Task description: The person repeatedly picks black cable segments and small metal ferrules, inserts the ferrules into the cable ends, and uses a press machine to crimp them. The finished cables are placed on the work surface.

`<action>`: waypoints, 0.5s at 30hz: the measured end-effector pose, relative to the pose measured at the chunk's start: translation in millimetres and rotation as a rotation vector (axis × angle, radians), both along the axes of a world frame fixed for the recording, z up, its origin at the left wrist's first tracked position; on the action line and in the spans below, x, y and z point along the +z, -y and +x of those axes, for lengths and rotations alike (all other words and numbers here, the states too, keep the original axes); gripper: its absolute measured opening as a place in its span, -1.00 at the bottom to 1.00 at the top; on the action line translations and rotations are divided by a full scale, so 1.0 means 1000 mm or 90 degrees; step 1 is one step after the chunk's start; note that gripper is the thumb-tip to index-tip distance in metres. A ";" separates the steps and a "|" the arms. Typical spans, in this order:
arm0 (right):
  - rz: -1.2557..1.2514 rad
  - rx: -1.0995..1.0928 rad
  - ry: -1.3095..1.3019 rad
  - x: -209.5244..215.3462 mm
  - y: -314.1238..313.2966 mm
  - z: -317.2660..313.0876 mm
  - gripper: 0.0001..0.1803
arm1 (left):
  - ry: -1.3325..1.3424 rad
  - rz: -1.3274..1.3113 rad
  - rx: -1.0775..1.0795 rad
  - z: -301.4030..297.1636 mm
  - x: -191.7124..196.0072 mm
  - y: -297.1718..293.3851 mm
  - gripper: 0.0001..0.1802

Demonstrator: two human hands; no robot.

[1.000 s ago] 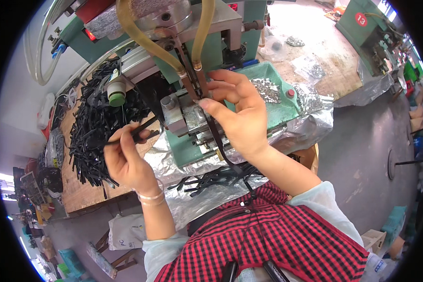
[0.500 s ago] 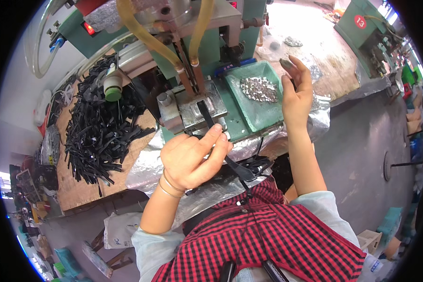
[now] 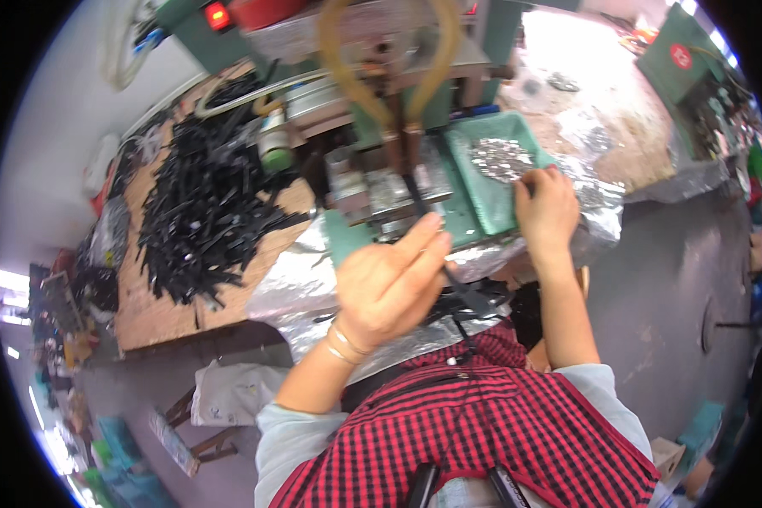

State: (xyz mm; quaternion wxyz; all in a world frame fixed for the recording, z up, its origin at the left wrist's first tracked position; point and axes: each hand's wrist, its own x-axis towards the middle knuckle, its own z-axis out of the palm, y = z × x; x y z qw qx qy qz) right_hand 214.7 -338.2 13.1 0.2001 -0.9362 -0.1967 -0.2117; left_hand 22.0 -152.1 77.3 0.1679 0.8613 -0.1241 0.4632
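Observation:
My left hand (image 3: 394,284) pinches a narrow black strap (image 3: 416,195) between thumb and fingers. The strap's far end lies on the metal block (image 3: 389,190) of a bench machine, under two copper-coloured electrode arms (image 3: 402,146). Its near end hangs below my hand toward the foil-covered edge. My right hand (image 3: 552,212) is at the right side of a green tray (image 3: 487,203), fingers bent over its rim. Its thumb and forefinger look apart; blur hides whether a small piece is at the fingertips. Small silvery metal pieces (image 3: 501,158) lie heaped in the tray.
A large pile of black straps (image 3: 207,212) covers the wooden table at left. Beside it is a green-capped bottle (image 3: 275,148). Yellowish hoses (image 3: 334,59) loop down to the electrodes. Foil (image 3: 292,284) wraps the bench's front edge. Another green machine (image 3: 686,93) stands far right.
My right hand has come down from above the tray's far right to its right rim, its fingers bending. The strap stays pinched in my left hand. The whole view has shifted.

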 end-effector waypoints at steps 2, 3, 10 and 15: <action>-0.015 0.007 0.023 0.005 -0.002 -0.002 -0.91 | -0.024 -0.097 -0.003 -0.013 -0.008 0.011 -0.42; -0.021 0.007 0.004 0.007 -0.005 -0.005 -0.91 | -0.007 -0.098 0.004 -0.026 -0.015 0.010 -0.42; 0.149 0.074 -0.068 0.005 0.021 -0.005 -0.88 | 0.049 -0.222 0.393 -0.095 0.035 -0.065 -0.82; 0.108 0.079 -0.064 0.011 0.034 -0.004 -0.92 | -0.346 0.112 0.576 -0.079 -0.015 -0.173 -0.65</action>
